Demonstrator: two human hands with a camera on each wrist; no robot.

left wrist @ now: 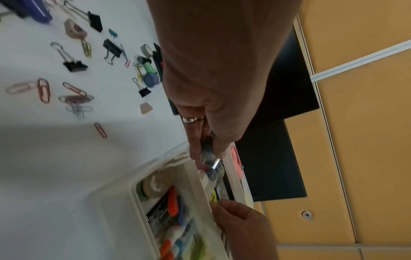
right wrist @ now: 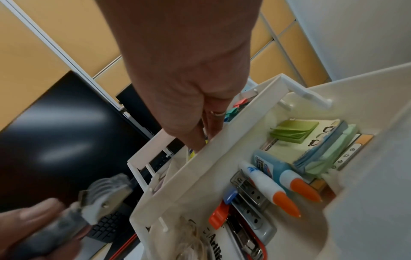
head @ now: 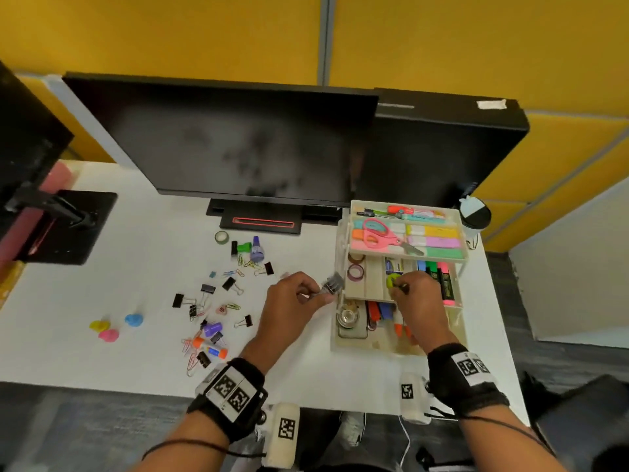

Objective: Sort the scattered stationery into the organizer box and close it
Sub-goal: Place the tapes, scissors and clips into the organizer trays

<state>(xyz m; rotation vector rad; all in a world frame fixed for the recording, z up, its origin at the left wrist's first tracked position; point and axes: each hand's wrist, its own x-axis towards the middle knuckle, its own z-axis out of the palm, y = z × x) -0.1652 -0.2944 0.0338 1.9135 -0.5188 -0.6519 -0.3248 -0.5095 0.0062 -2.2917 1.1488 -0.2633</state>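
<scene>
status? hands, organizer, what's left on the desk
Left hand grips a grey-headed tool beside the organizer box. Right hand pinches a yellow-green item in the middle tray. Box open. Binder clips, paper clips scattered.

Black wristbands (head: 235,398) on both bare forearms — white square-code tags, thin black cables — a ring (left wrist: 192,119) on each hand.

White desk (head: 102,352): flat top, under both hands. Dark monitor (head: 238,141): unlit, on a black stand (head: 262,221), beyond the hands. Second black monitor (head: 442,148): beyond the right hand, partly behind the first. Black arm mount (head: 68,216): square base, far left of the left hand. Yellow panelled wall (head: 442,39): grey seams, behind the monitors. Grey carpet floor (head: 561,362): right of the right hand. Light: even, indoor.
</scene>
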